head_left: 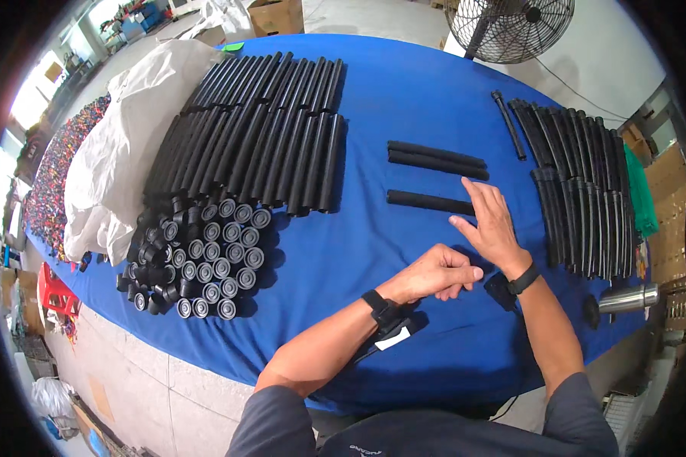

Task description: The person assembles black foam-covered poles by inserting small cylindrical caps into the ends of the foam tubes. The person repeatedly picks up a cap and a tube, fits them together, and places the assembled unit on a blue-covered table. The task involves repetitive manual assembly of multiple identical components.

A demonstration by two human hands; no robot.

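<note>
My left hand [439, 274] is curled closed over the blue cloth, thumb lying along the bent fingers. Whatever it may hold is hidden. To its upper right, my right hand [494, 221] is open with fingers stretched out and thumb apart. Its fingers overlap the right end of a single black tube [427, 200]; I cannot tell whether they touch it. Two more black tubes [434, 158] lie side by side just beyond. Both wrists wear black bands. Under my right wrist a small black object [500, 291] rests on the cloth.
Left of centre lie rows of black tubes [244, 152] and a cluster of round black caps [213, 259]. Black rods with wider ends [587, 190] fill the right side, near a metal cylinder [629, 298]. A white sack [122, 145] and a fan [511, 27] stand around the far edges.
</note>
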